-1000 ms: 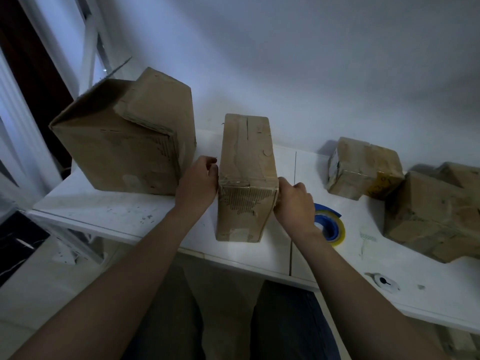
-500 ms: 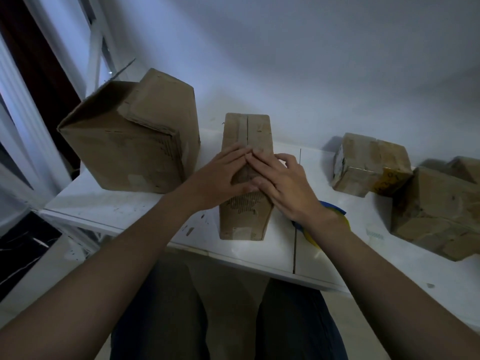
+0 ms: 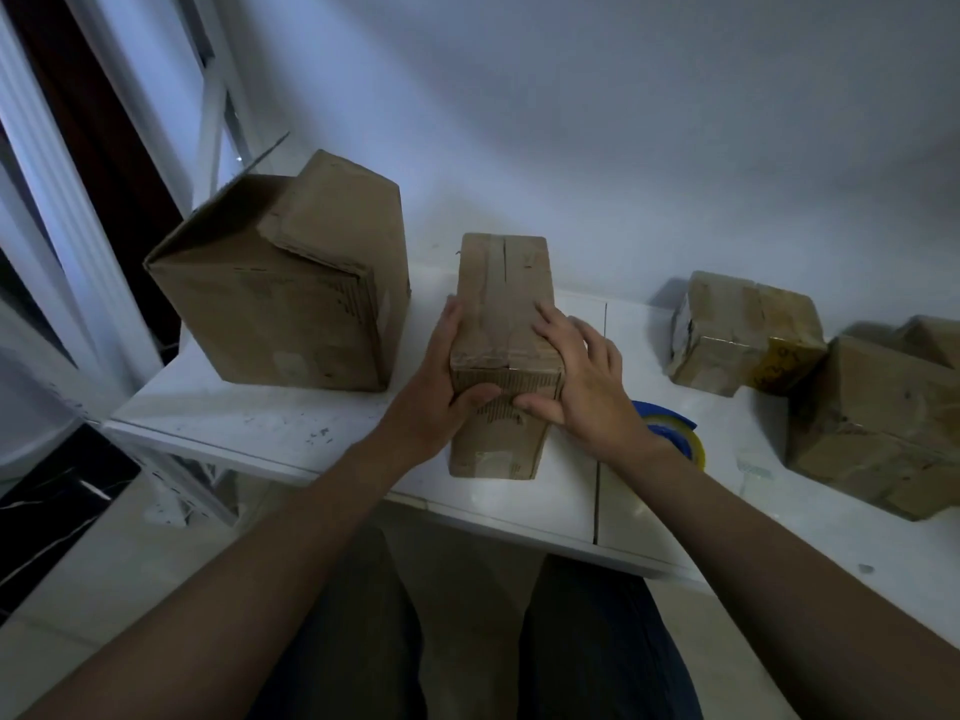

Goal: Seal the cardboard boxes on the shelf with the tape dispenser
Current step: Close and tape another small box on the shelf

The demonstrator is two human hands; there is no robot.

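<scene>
Nearest the camera, both forearms reached over the shelf (image 3: 249, 423) edge to the box (image 3: 501, 283) standing upright at its front. Half a second earlier both palms lay flat on the box top, fingers overlapping along the centre seam. The hands had since parted to the near corners.

- The left hand (image 3: 441, 392) gripped the left side, fingers curled round it, thumb on the front face.
- The right hand (image 3: 582, 387) pressed the top right edge with spread, straight fingers, thumb on the front face.

This suggests the top flaps were pressed closed and the box was being steadied, ready for taping.

The box was tall, narrow, worn brown corrugated card; the seam gaped slightly at the far end.

The dispenser (image 3: 675, 436), a blue and yellow ring, lay untouched just behind the right wrist, partly hidden.

Farther back stood a large box (image 3: 270, 314) with a raised flap on the left and small boxes (image 3: 727, 330) with creased, glossy wrapping on the right, against a plain wall (image 3: 623, 122).
</scene>
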